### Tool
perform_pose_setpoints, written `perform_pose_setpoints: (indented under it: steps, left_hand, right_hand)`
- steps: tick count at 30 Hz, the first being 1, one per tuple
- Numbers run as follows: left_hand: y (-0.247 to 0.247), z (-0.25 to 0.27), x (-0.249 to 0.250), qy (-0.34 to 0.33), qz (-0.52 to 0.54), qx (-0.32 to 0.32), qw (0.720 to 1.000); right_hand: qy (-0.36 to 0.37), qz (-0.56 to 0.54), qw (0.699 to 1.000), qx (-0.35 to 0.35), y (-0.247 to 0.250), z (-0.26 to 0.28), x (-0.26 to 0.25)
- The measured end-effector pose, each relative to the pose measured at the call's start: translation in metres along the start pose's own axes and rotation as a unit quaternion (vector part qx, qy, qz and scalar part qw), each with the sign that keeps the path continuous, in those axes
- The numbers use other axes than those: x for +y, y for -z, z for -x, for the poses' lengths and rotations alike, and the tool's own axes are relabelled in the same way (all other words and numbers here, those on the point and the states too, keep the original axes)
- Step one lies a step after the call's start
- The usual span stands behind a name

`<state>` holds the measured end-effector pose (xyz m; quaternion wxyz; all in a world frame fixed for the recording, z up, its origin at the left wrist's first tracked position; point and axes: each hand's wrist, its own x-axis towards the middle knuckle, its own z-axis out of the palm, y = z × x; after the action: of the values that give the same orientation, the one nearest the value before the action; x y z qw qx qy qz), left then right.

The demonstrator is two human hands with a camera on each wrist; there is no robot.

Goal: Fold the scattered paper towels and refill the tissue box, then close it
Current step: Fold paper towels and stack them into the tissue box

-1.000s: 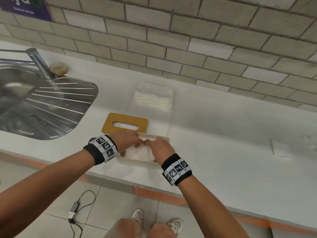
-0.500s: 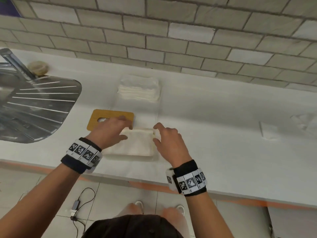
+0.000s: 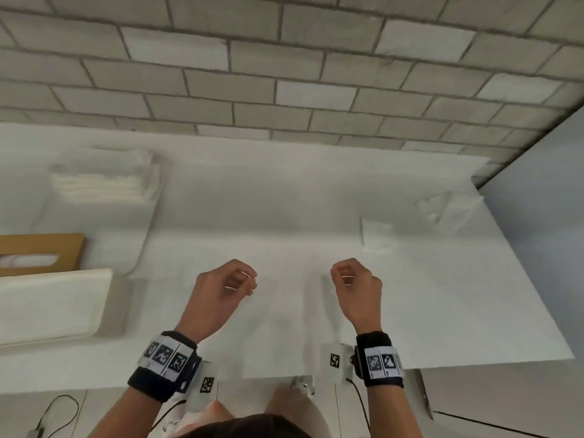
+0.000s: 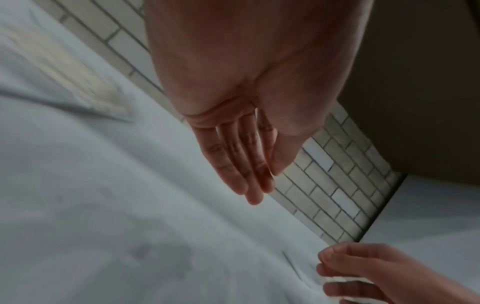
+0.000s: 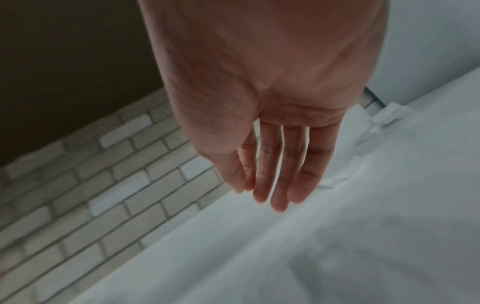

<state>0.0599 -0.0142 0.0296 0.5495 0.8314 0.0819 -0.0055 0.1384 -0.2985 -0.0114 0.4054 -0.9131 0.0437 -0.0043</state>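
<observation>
My left hand [image 3: 245, 284] and right hand [image 3: 343, 275] hover side by side over the white counter, fingers loosely curled and holding nothing. The left wrist view shows the left fingers [image 4: 241, 164] relaxed, and the right wrist view shows the right fingers [image 5: 272, 174] the same. A cream folded towel [image 3: 53, 305] lies at the far left, at the near end of the long white tissue box [image 3: 148, 226]. A stack of folded towels [image 3: 104, 184] sits at its far end. The wooden slotted lid [image 3: 38, 248] lies beside it. A flat towel [image 3: 376, 232] and a crumpled towel [image 3: 442, 207] lie beyond my right hand.
A tiled wall [image 3: 284, 74] backs the counter. The counter ends at a grey side wall [image 3: 537, 216] on the right, close to the crumpled towel [image 5: 389, 115]. Its front edge [image 3: 284, 374] runs just under my wrists. A cable [image 3: 57, 412] lies on the floor below.
Both hands have let go of the folded towel by the box and moved right to the middle of the counter. The head view has swung right, and the sink is out of sight.
</observation>
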Motion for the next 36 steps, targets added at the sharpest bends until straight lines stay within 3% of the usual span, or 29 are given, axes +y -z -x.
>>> perform_pose_setpoints:
  steps: [4,8,10,13,16,18,21,25,28,33,36]
  left_hand:
    - [-0.073,-0.011,0.012,0.018,-0.008,-0.034,0.999]
    - [-0.116,-0.021,0.030,0.005,-0.038,-0.045,0.998]
    - [-0.132,-0.030,0.039,-0.013,-0.053,-0.045,0.998]
    - [-0.156,-0.048,0.050,-0.050,-0.069,-0.044,0.995]
    - [-0.181,-0.066,0.063,-0.123,-0.106,-0.037,0.986]
    - [-0.195,-0.076,0.074,-0.169,-0.140,-0.049,0.974]
    - [-0.211,-0.086,0.093,-0.211,-0.112,-0.036,0.970]
    - [-0.219,-0.094,0.104,-0.243,-0.029,0.011,0.969]
    - [-0.219,-0.101,0.115,-0.205,0.046,-0.014,0.978]
    - [-0.222,-0.111,0.124,-0.162,0.110,-0.047,0.979]
    - [-0.228,-0.117,0.122,-0.155,0.109,-0.044,0.981]
  right_hand:
    - [-0.083,0.042,0.992,0.090,0.037,-0.099,0.070]
    - [-0.178,0.149,0.972,0.027,0.047,-0.169,0.112]
    - [-0.198,0.137,0.970,-0.017,0.045,-0.185,0.122]
    - [-0.156,0.095,0.978,-0.101,0.052,-0.181,0.114]
    - [-0.135,-0.143,0.975,-0.100,0.068,-0.144,0.087]
    - [-0.141,-0.327,0.926,-0.124,0.085,-0.112,0.061]
    - [-0.127,-0.454,0.863,-0.180,0.110,-0.083,0.035]
    - [-0.107,-0.527,0.824,-0.179,0.129,-0.078,0.031]
    - [-0.074,-0.551,0.810,-0.185,0.140,-0.081,0.035]
    - [-0.091,-0.561,0.807,-0.160,0.149,-0.090,0.041]
    - [-0.103,-0.538,0.826,-0.134,0.149,-0.093,0.045]
